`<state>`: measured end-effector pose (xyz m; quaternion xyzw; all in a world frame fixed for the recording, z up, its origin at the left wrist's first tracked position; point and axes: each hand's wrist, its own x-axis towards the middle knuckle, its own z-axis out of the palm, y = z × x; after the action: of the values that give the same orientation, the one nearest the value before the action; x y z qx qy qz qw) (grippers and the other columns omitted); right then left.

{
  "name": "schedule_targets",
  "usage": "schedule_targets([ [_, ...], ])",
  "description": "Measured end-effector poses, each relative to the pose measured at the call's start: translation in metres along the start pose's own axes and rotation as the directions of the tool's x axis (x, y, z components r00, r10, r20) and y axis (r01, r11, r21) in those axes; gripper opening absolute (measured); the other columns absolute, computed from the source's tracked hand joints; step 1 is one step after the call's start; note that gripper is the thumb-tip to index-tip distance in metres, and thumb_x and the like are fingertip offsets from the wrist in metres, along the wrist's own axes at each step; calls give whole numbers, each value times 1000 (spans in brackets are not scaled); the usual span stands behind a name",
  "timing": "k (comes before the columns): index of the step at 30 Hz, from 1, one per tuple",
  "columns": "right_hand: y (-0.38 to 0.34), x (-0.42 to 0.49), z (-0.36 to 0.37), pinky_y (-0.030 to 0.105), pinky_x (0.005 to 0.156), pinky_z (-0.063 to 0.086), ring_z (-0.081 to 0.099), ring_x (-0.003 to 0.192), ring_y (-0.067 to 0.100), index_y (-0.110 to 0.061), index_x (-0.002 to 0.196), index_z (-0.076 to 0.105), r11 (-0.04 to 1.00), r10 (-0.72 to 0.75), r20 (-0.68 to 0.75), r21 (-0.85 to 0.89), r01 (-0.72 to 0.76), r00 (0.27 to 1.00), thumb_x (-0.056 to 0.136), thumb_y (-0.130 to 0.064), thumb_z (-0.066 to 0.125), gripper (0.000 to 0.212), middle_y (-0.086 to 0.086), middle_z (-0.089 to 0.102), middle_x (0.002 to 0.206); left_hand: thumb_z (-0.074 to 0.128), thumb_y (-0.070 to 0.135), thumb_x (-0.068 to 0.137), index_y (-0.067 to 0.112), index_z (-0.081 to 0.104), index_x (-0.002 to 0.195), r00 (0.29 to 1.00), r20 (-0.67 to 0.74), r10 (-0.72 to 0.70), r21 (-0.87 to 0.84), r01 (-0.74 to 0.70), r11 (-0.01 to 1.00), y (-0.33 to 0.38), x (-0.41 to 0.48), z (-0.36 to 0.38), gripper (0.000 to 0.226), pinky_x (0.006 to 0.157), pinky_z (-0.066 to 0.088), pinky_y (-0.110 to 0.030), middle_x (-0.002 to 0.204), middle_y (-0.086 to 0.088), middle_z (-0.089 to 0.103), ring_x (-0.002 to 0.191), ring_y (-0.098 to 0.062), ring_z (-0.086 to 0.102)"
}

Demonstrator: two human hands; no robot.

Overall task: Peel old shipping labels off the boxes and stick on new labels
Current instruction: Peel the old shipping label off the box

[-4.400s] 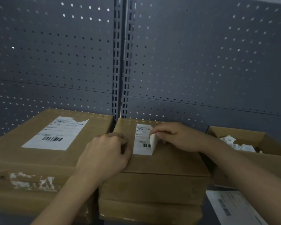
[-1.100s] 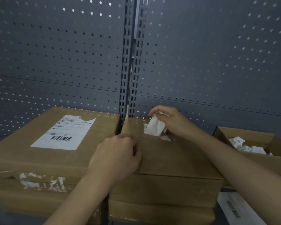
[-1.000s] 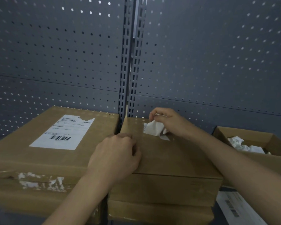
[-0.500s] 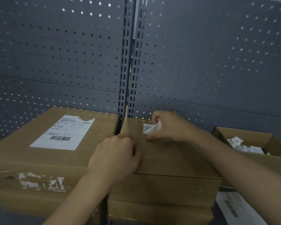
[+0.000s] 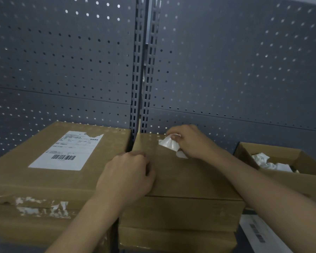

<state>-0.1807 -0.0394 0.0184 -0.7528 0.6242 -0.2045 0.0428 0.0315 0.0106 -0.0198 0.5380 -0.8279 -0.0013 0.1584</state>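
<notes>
I've got the right hand (image 5: 192, 141) at the far end of the mid box (image 5: 190, 178), thumb and fingers pinching the label (image 5: 169, 143). The label is white and crumpled, blank side out, lifted off the box top near the far edge, a little right of the far-left corner. A small white bit (image 5: 182, 154) shows on the cardboard under the heel of that hand. I can't tell if it's stuck down or part of the same label.

My left hand (image 5: 128, 172) sits on the near-left part of the mid box top, fingers curled into a loose fist, knuckles against the cardboard, nothing visible in it. Both forearms are bare and come in from the bottom.

The mid box is closed plain brown and sits on a lower box (image 5: 171, 238). The left box (image 5: 44, 176) is just beside it, closed. I can't tell if they touch. On top of it is a left label (image 5: 67, 150), flat, with a barcode toward the near edge and the far edge torn. There are white torn scraps (image 5: 42, 207) on the left box's front face.

To the right, an open box (image 5: 299, 159) holds crumpled white paper (image 5: 263, 158). At bottom right a printed sheet (image 5: 259, 232) with barcodes lies flat, partly hidden by my right arm. At the back is grey pegboard (image 5: 62, 52) with a slotted upright (image 5: 144, 70) down the middle.
</notes>
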Motion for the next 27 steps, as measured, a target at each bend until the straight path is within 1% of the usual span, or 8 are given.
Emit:
schedule_targets([
  [5, 5, 3, 3, 31, 77, 48, 62, 98, 20, -19, 108, 70, 991, 82, -76, 116, -73, 994, 102, -12, 46, 26, 5, 67, 110, 30, 50, 88, 28, 67, 113, 1000, 8, 1, 8, -1, 1000, 0, 0, 0, 49, 80, 55, -37, 121, 12, 63, 99, -17, 63],
  [9, 5, 1, 8, 26, 66, 47, 62, 85, 19, -17, 103, 68, 977, 157, -177, 172, -126, 972, 103, -9, 41, 28, 8, 66, 100, 31, 50, 90, 28, 67, 111, 1000, 10, -2, -3, 2, 1000, 0, -1, 0, 47, 80, 55, -37, 122, 12, 63, 98, -17, 63],
  [13, -2, 1, 2, 41, 81, 57, 65, 94, 20, -21, 115, 69, 963, 134, -92, 247, -108, 987, 103, -6, 36, 38, 5, 66, 122, 28, 51, 87, 28, 67, 111, 1000, 9, -5, 1, 5, 1000, 2, -2, -2, 52, 80, 55, -37, 122, 12, 62, 100, -18, 63],
  [17, -15, 1, -8, 43, 100, 47, 60, 113, 24, -25, 102, 72, 972, 97, 93, 207, -115, 991, 99, -15, 46, 28, -1, 62, 132, 33, 49, 92, 27, 68, 113, 1000, 12, -6, -4, 6, 1000, 2, -3, -3, 46, 81, 55, -38, 123, 12, 62, 102, -19, 63],
  [18, -16, 1, -10, 40, 96, 46, 61, 112, 22, -23, 99, 72, 970, 108, 118, 206, -131, 987, 97, -21, 51, 22, 0, 65, 125, 34, 49, 93, 27, 67, 114, 1000, 9, -6, -4, 6, 1000, 2, -3, -3, 45, 82, 55, -38, 124, 12, 61, 102, -20, 63],
  [20, -16, 1, -10, 31, 75, 49, 66, 96, 25, -16, 94, 72, 969, 114, 123, 204, -138, 986, 93, -30, 58, 20, 5, 71, 102, 33, 50, 93, 28, 67, 115, 1000, 7, -3, -1, 3, 1000, 2, -3, -3, 46, 82, 55, -38, 125, 12, 61, 103, -19, 63],
  [22, -15, 2, -8, 30, 66, 48, 67, 84, 23, -16, 90, 69, 981, 80, 140, 162, -102, 987, 89, -37, 64, 21, 4, 71, 88, 35, 49, 93, 28, 66, 116, 1000, 9, -3, -8, 3, 1000, 1, -3, -3, 44, 83, 55, -38, 125, 12, 61, 104, -18, 63],
  [27, -15, 11, -2, 26, 59, 39, 52, 75, 8, -24, 91, 59, 998, 66, 220, -8, -66, 973, 75, -53, 79, 38, -4, 60, 91, 38, 48, 93, 28, 66, 116, 1000, 1, 4, -20, -4, 1000, 1, -3, -4, 41, 84, 55, -38, 125, 13, 61, 105, -17, 62],
])
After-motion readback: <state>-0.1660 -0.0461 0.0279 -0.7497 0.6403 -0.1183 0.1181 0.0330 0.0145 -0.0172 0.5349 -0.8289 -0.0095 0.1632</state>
